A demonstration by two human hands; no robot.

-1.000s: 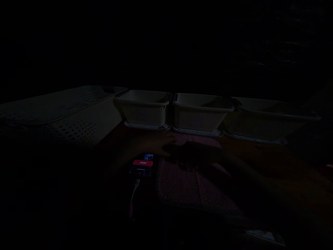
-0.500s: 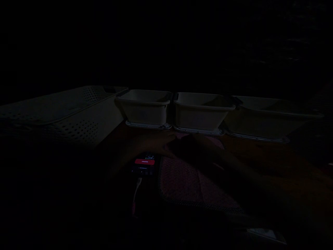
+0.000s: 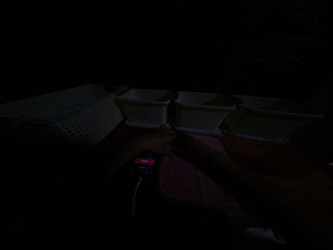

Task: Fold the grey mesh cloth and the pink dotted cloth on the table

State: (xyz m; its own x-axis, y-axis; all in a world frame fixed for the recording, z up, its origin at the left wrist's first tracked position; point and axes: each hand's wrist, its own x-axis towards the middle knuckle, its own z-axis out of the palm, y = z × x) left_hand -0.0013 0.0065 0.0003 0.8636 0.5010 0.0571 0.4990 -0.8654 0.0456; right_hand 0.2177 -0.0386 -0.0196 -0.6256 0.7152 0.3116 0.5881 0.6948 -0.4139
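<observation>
The scene is very dark. My left hand point(image 3: 157, 140) reaches in from the left over the near edge of a pink textured mat point(image 3: 182, 180), thumb and fingers apart and pointing right. My right hand point(image 3: 188, 144) comes from the right and meets it above the mat's far part. The fingertips are close together or touching; darkness hides whether anything is between them. Just below my left hand lies a small device with a lit screen point(image 3: 144, 166) showing a red bar. A pale cable point(image 3: 137, 187) runs from it towards me.
Three pale tubs point(image 3: 145, 113), point(image 3: 200, 116), point(image 3: 262, 123) stand in a row behind the mat. A long perforated basket point(image 3: 104, 114) stands at the left. A pale flat object point(image 3: 265, 233) lies at the lower right, on or near the brown table point(image 3: 249, 152).
My right hand and forearm have shifted slightly and the hand has turned, showing more of the mat's far right corner. My left hand stays nearly in place.
</observation>
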